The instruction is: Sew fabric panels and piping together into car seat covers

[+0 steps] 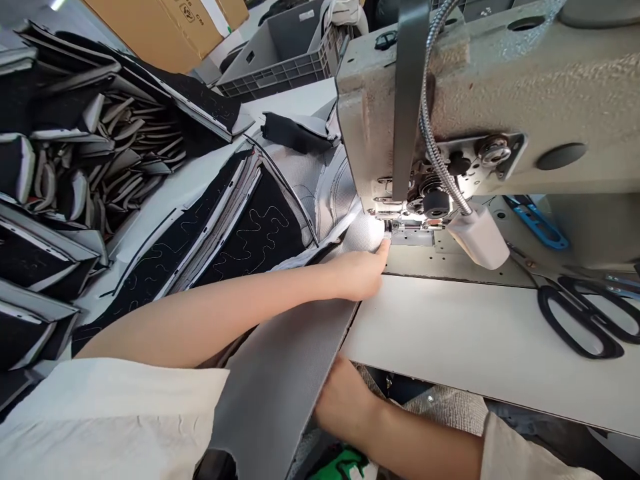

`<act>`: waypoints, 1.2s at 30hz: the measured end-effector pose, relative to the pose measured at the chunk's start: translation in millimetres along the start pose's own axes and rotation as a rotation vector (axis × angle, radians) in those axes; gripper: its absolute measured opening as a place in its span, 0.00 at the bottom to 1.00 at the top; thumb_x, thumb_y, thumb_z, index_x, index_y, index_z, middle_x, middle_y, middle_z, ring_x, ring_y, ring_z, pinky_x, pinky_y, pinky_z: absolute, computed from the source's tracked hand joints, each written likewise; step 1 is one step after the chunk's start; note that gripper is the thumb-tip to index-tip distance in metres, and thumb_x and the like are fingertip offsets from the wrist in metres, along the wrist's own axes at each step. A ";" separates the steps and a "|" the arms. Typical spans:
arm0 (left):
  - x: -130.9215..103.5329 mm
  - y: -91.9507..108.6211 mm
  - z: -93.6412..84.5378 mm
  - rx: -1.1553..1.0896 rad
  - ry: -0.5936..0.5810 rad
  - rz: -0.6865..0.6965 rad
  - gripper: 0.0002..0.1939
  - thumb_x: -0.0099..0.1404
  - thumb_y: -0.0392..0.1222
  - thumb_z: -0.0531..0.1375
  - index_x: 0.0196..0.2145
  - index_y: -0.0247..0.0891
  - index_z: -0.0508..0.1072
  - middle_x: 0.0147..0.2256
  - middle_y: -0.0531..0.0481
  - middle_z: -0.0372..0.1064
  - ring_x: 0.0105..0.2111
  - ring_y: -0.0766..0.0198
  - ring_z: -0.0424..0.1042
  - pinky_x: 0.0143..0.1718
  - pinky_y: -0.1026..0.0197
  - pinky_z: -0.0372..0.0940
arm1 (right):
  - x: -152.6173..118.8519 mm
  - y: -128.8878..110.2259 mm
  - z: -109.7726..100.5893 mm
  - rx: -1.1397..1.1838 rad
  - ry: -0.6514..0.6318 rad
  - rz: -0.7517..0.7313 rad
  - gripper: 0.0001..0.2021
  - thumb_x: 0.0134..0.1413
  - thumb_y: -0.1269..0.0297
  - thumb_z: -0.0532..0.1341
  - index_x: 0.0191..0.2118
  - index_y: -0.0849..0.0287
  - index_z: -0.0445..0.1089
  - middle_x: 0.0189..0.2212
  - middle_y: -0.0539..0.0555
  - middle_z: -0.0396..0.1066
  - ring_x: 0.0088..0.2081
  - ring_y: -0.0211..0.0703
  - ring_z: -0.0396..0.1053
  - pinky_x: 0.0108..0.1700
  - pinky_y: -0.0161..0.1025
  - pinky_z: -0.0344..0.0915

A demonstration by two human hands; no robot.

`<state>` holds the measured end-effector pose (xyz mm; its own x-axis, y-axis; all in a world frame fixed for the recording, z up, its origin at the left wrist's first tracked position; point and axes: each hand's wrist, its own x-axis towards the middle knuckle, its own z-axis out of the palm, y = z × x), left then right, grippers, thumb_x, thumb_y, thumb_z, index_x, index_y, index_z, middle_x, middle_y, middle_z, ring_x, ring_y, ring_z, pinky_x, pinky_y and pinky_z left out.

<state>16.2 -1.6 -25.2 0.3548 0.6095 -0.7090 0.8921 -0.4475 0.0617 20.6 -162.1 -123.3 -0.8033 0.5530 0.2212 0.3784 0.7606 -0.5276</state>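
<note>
My left hand [361, 272] is at the sewing machine's needle area, index finger stretched to the presser foot [387, 228] and the other fingers curled at the edge of a grey fabric panel [295, 353]. That panel runs from the needle area down over the table's front edge. Below the edge, my right hand [343, 397] is at the panel's underside, its fingers hidden behind the fabric. Black padded pieces with wavy stitching [257, 230] lie in a stack left of my left forearm.
The sewing machine [490, 100] fills the upper right, with a white lamp head [480, 237] beside the needle. Black-handled scissors [575, 320] and a blue cutter [537, 223] lie at right. Piled black pieces [55, 247] are at left; a grey crate [285, 63] and cardboard box [150, 30] stand behind.
</note>
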 end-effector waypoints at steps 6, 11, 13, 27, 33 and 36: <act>-2.9 4.5 0.3 0.054 0.025 -0.068 0.43 0.60 0.36 0.49 0.65 0.30 0.25 0.38 0.38 0.72 0.36 0.53 0.72 0.31 0.60 0.62 | -33.6 9.0 -28.7 -0.122 0.112 -0.073 0.06 0.53 0.70 0.59 0.32 0.62 0.74 0.35 0.58 0.75 0.43 0.52 0.68 0.55 0.52 0.59; -16.0 6.9 4.5 0.076 -0.115 -0.064 0.45 0.61 0.37 0.50 0.64 0.29 0.23 0.37 0.37 0.73 0.35 0.52 0.72 0.31 0.59 0.64 | -44.5 11.5 -42.5 -0.198 0.147 -0.091 0.14 0.56 0.67 0.57 0.46 0.64 0.71 0.47 0.62 0.70 0.52 0.55 0.64 0.60 0.52 0.53; -14.7 10.3 5.6 0.091 -0.104 -0.057 0.45 0.60 0.35 0.50 0.64 0.27 0.24 0.35 0.38 0.73 0.34 0.53 0.72 0.31 0.59 0.64 | -48.8 12.4 -43.8 -0.213 0.133 -0.099 0.16 0.57 0.66 0.55 0.50 0.64 0.69 0.50 0.62 0.68 0.54 0.56 0.62 0.61 0.52 0.53; -18.0 8.2 8.8 0.011 -0.019 -0.089 0.45 0.59 0.38 0.50 0.65 0.30 0.25 0.37 0.39 0.73 0.36 0.53 0.73 0.29 0.62 0.61 | -76.0 37.5 -58.6 -0.280 0.185 -0.024 0.15 0.58 0.68 0.56 0.51 0.59 0.67 0.54 0.57 0.65 0.59 0.53 0.57 0.61 0.53 0.55; -24.7 5.5 12.6 -0.129 -0.045 -0.058 0.41 0.61 0.38 0.47 0.65 0.31 0.26 0.39 0.41 0.73 0.32 0.58 0.72 0.25 0.64 0.59 | -70.5 32.2 -48.8 -0.342 0.208 -0.010 0.19 0.58 0.67 0.55 0.55 0.63 0.65 0.55 0.65 0.64 0.59 0.61 0.56 0.57 0.65 0.54; -14.4 7.6 4.9 -0.114 0.008 -0.051 0.41 0.61 0.38 0.47 0.65 0.29 0.28 0.41 0.39 0.72 0.34 0.58 0.72 0.28 0.63 0.60 | -66.7 31.6 -49.8 -0.359 0.219 0.012 0.17 0.58 0.68 0.54 0.53 0.63 0.66 0.53 0.66 0.65 0.58 0.63 0.57 0.55 0.68 0.55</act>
<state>16.6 -17.1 -18.0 0.3102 0.6349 -0.7075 0.9348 -0.3391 0.1055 109.0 -158.0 -113.9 -0.6959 0.5922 0.4061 0.5545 0.8025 -0.2202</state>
